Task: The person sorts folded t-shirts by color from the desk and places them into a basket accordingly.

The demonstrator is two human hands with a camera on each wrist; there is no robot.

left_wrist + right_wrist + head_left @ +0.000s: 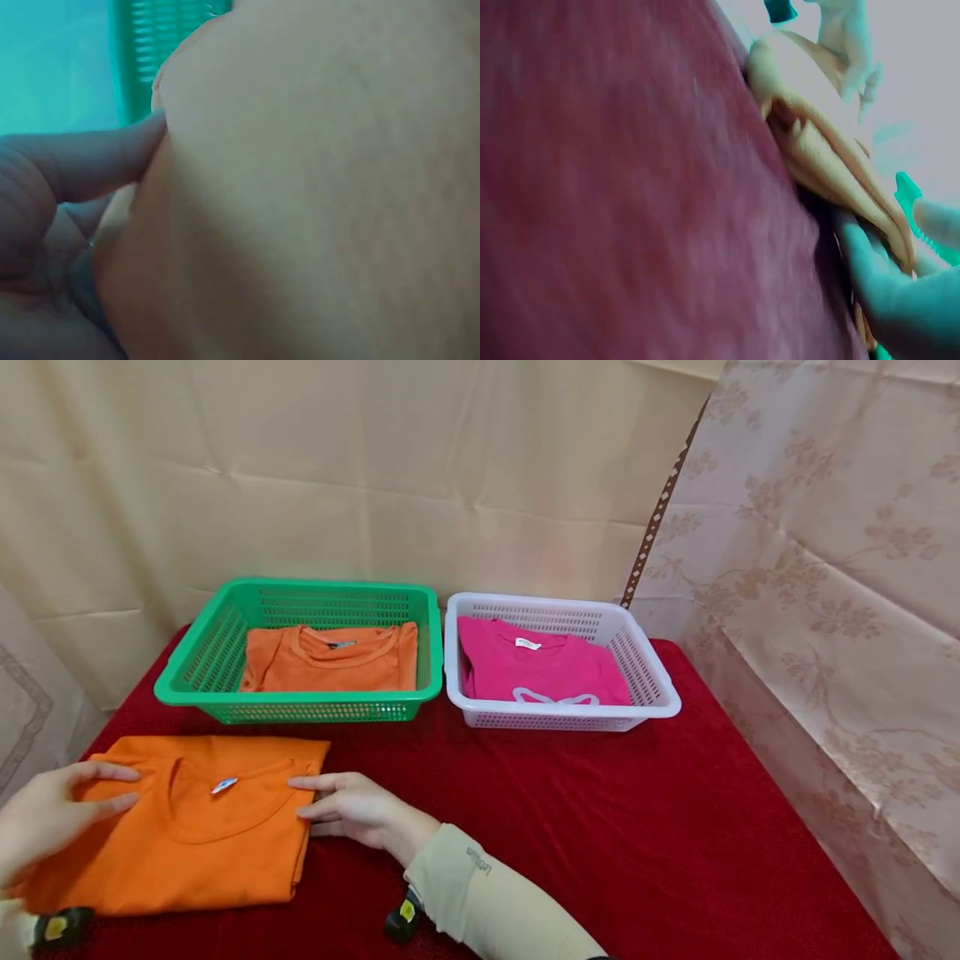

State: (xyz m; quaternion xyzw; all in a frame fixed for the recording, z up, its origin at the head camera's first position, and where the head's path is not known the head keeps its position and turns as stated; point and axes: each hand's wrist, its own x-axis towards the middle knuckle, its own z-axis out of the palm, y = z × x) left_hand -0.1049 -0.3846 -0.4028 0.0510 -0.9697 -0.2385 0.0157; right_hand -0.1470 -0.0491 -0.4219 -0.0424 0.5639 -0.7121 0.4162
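A folded orange T-shirt (217,868), its round neckline and small white label facing up, lies at the front left of the red cloth. My left hand (52,814) grips its left side; in the left wrist view a digit presses on top of the fabric (315,180) while others sit beneath the edge. At the shirt's right edge, my right hand (360,808) pinches the layers. The right wrist view shows right-hand fingers (866,262) under the folded edge (832,157) and the thumb above it.
Behind the shirt stands a green basket (300,697) holding another folded orange T-shirt (337,672). Beside it, a white basket (562,714) contains a folded pink T-shirt (540,668). Red cloth (600,827) covers the table, with a beige curtain (360,468) behind and patterned fabric (840,568) at right.
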